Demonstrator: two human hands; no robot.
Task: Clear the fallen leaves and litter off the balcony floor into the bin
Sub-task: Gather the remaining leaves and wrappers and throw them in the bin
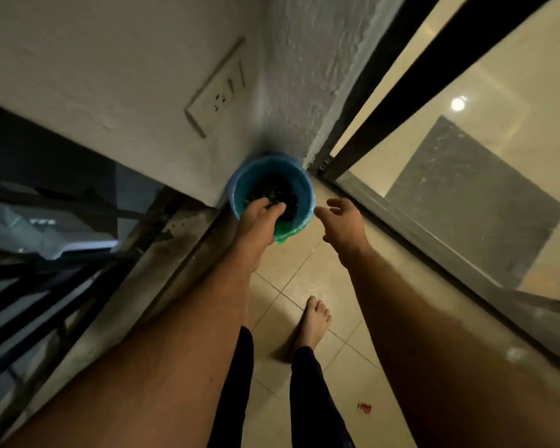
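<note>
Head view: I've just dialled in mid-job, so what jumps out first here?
The blue bin in the wall corner, lined with a green bag and holding dark leaves, draws the eye first. The left hand reaches over its near rim, fingers down among the leaves, while the right hand hangs open beside it, holding nothing. Nearer the camera, a small red scrap lies on the tiled floor.

Bin (pixel 304 185): smooth blue plastic, lined w/ thin green plastic film (pixel 285 232), crinkled. Floor (pixel 304 273): beige tiles, glossy, light reflected. Walls (pixel 126 59): painted plaster, matt; corner section (pixel 311 66) visibly rough-textured. Door (pixel 485 130): glass, shiny, set in dark frame, prob. metal. Railing (pixel 29 286): dark bars, material unclear.
</note>
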